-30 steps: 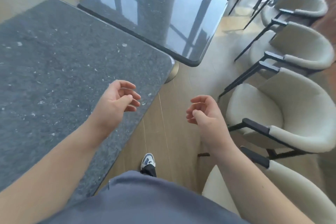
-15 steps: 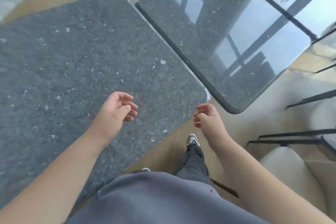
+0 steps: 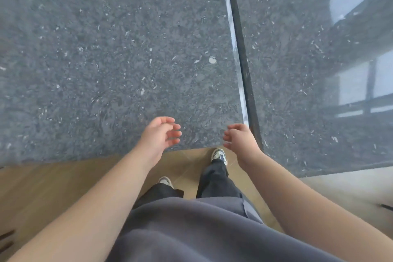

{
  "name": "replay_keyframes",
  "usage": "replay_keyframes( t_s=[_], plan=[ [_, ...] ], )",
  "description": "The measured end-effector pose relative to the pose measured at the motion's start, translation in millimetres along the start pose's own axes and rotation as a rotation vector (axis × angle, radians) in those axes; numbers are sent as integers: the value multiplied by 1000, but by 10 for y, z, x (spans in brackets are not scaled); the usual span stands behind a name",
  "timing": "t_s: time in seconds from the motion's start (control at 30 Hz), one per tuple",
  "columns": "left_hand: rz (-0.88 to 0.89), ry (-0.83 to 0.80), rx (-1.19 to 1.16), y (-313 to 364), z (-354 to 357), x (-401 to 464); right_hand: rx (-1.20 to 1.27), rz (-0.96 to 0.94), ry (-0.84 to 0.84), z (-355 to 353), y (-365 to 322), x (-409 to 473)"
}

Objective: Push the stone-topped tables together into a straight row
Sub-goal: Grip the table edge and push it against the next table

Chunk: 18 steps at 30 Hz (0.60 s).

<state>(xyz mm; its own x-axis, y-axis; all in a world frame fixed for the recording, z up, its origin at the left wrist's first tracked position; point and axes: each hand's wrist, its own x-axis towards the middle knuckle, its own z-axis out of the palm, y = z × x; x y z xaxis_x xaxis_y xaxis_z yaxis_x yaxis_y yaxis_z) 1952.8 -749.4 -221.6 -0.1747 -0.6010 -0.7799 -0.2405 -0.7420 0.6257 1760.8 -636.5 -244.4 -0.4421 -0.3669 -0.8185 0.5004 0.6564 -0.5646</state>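
Observation:
Two dark grey speckled stone-topped tables fill the view. The left table (image 3: 110, 53) and the right table (image 3: 302, 66) lie side by side with a narrow gap (image 3: 239, 49) between their long edges. The right table's near edge sits lower in the frame than the left one's. My left hand (image 3: 159, 136) hovers over the left table's near edge, fingers loosely curled, holding nothing. My right hand (image 3: 240, 138) hangs over the left table's near right corner by the gap, also loosely curled and empty.
A light wooden floor (image 3: 42, 187) runs along the tables' near edges. My legs and shoes (image 3: 219, 155) stand close to the left table's near edge. The right tabletop reflects window frames (image 3: 361, 49).
My view has swung round and moved closer, so I face the tables square on from above. The chairs have left the frame. Both hands stay raised and empty, now at the near table edge.

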Motion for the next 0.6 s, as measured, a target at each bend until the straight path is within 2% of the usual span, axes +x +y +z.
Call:
replay_keyframes(
  t_s=[0.1, 0.27, 0.37, 0.5, 0.6],
  plan=[
    [-154, -17, -126, -228, 101, 91, 34, 49, 7, -84, 137, 79],
    [-335, -100, -227, -582, 82, 213, 163, 109, 159, -65, 445, 193],
    [-428, -53, -330, -790, -14, 230, 330, 218, 196, 33, 678, 227],
    [-483, 41, -513, -980, -135, 321, 676, 290, 9, 304, 801, 325],
    [-424, 120, -712, -1063, -201, 431, 871, 298, -74, 493, 760, 378]
  ],
)
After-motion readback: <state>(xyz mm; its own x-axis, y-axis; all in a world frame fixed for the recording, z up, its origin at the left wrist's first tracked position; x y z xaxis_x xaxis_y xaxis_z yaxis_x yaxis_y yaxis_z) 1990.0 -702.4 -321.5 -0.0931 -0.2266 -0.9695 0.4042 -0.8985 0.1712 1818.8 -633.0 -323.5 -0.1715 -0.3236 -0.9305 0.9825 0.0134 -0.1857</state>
